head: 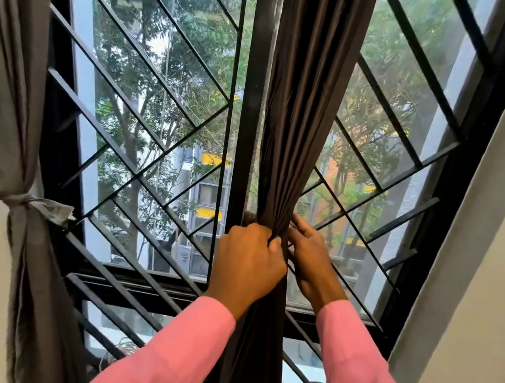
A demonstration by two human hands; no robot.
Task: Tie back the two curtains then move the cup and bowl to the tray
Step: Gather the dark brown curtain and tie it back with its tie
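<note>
So, the dark curtain [299, 116] is bunched into one tight rope of fabric hanging just right of the window's centre post [253, 92], overlapping its edge. The left grip [248, 258] is clenched right around the bunch, back of the hand toward the camera, low down in front of the post. The right grip [313, 260] sits on the side of the bunch away from the post, at about the same height, with fingers bent and hooked into the folds, so both are grasping the curtain. Both wrists angle up from below in pink sleeves [172, 354], one either side of the post's line, and the curtain carries on down between the forearms.

Well left of the post, the grey curtain [2, 69] is already gathered by the wall and cinched with a grey tie [16, 199] round its middle, roughly level with the hands. Black diagonal grille bars [142, 127] fan out on both sides of the post. Behind the glass are trees [177, 30] and a building with yellow stripes [213, 158] just left of the post. Far right of the post is a pale wall [497, 263].
</note>
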